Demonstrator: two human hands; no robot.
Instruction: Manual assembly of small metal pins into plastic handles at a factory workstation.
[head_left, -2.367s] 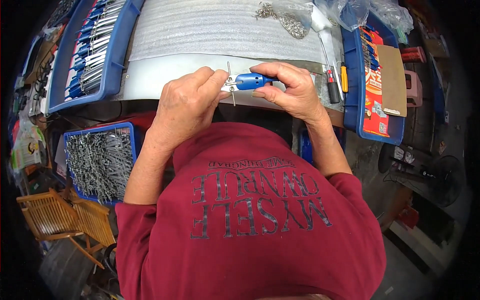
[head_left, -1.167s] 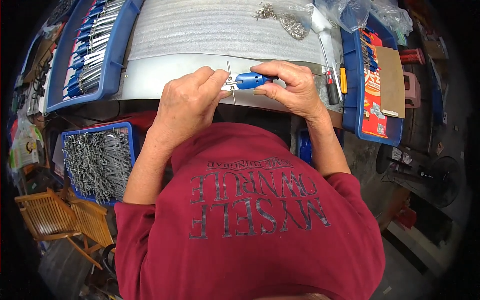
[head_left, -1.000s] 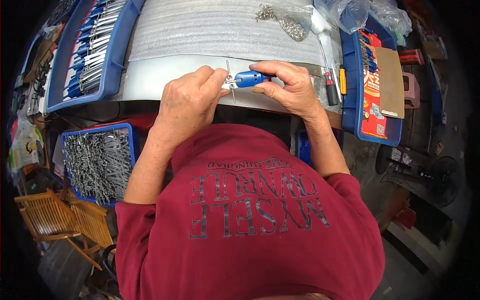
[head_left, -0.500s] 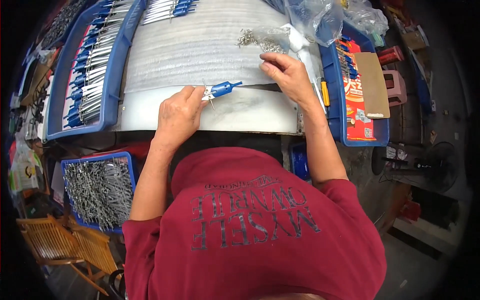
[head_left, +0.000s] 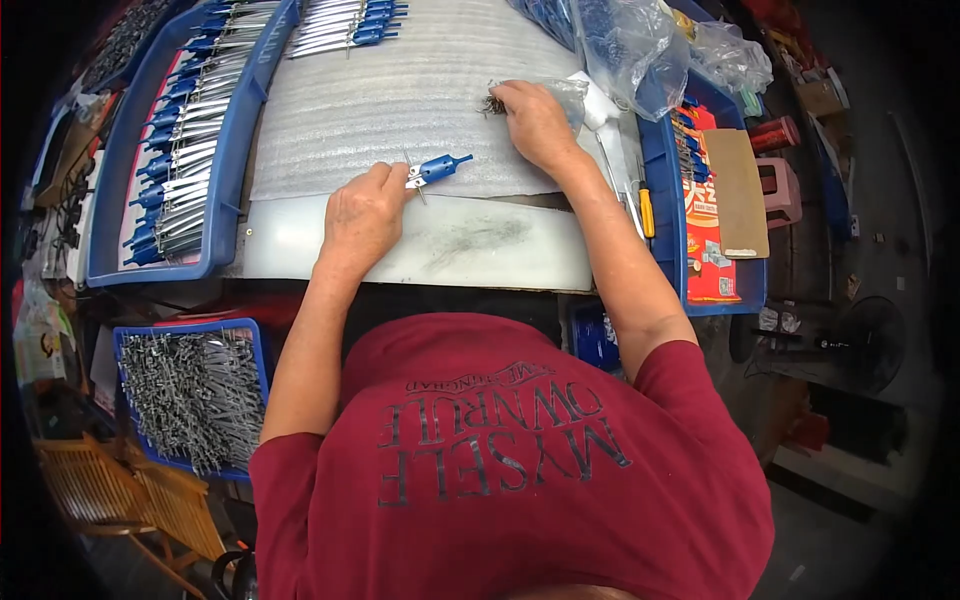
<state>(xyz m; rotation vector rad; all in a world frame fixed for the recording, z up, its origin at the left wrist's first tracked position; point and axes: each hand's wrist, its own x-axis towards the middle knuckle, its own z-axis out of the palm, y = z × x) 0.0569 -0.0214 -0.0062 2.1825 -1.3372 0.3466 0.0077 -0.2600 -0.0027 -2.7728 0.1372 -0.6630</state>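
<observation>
My left hand (head_left: 362, 218) is closed round the silver shank of a blue-bodied metal tool part (head_left: 440, 168). Its blue end points up to the right, and a thin metal pin sticks out crosswise near my fingers. Further off to the right, my right hand (head_left: 540, 125) has its fingers bent down at a small heap of metal pieces (head_left: 492, 103). The fingertips are partly hidden, and whatever they grip is too small to make out. A clear plastic bag (head_left: 570, 98) lies beside that heap.
White foam sheeting (head_left: 370, 120) covers the table behind a white board (head_left: 540, 245). Blue trays with similar parts flank it, left (head_left: 222, 215) and right (head_left: 668, 190). A yellow-handled screwdriver (head_left: 647, 213) lies near the right tray. A blue crate (head_left: 262, 370) of metal parts stands lower left.
My right hand has moved away from me and leftward, down onto the heap of small metal pieces. The left hand still holds the blue-bodied part, nearly in place.
</observation>
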